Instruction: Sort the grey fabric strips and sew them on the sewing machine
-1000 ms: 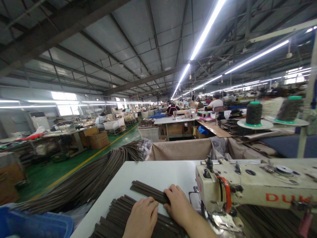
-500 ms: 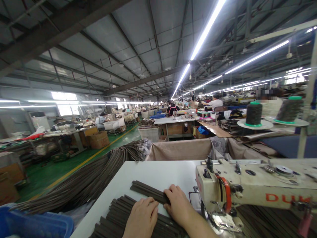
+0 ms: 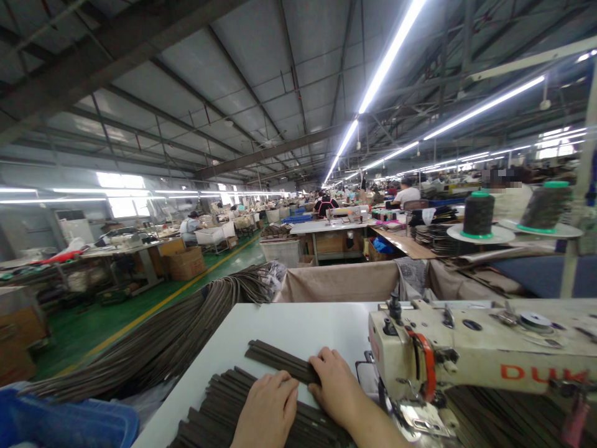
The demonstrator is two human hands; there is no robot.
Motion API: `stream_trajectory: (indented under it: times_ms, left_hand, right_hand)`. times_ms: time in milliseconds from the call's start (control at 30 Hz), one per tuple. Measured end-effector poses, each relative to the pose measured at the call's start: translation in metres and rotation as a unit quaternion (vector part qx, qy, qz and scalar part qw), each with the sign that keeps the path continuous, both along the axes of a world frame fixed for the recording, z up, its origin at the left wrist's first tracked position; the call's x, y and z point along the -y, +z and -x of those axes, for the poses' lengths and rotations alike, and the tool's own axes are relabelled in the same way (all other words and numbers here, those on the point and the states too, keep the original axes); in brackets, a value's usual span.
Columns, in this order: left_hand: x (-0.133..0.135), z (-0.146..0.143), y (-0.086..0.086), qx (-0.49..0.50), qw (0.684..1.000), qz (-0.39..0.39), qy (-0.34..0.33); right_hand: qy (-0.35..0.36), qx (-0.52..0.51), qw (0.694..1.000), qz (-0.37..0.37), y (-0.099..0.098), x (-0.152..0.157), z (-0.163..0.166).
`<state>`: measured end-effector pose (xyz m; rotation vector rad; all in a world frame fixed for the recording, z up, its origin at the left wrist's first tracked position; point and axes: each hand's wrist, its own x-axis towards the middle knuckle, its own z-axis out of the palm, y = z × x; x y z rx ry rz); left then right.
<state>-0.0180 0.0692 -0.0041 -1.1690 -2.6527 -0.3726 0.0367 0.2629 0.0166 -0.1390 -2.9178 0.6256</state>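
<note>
Dark brown fabric strips (image 3: 219, 398) lie side by side in a pile on the white table at the bottom centre. My left hand (image 3: 268, 404) rests over this pile, fingers curled together against the strips, its fingertips partly hidden. Beyond it lies a smaller bundle of strips (image 3: 275, 359), set apart from the pile. My right hand (image 3: 336, 386) has its fingers closed round the right end of that bundle. Just right of my right hand stands a sewing machine (image 3: 448, 342) with a red lever guard, and more dark strips (image 3: 494, 414) lie beneath its arm.
A long bundle of dark strips (image 3: 186, 323) hangs off the table's left side towards a blue bin (image 3: 69, 420). Behind the white table (image 3: 298, 317) is a cloth-lined container (image 3: 340, 281). Thread cones (image 3: 478, 214) stand at the right. Several people work farther back.
Both my hands and the strips stay in place. In the background, a person in white has drawn an arm in.
</note>
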Motion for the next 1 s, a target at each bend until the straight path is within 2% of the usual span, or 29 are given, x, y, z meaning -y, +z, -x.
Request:
stream_trajectory:
  times_ms: [367,833,1000]
  left_hand:
    - [-0.001,-0.003,0.007,-0.004,1.000,0.005,0.001]
    - [0.001,-0.003,0.010,0.037,0.999,-0.009,0.005]
    - [-0.001,-0.009,0.020,0.053,0.998,-0.013,0.014]
  right_hand:
    - [-0.002,0.007,1.000,-0.002,0.002,-0.001,0.000]
    - [0.002,0.005,1.000,-0.009,0.006,0.001,-0.001]
    - [0.021,-0.020,0.999,-0.029,-0.002,-0.002,0.004]
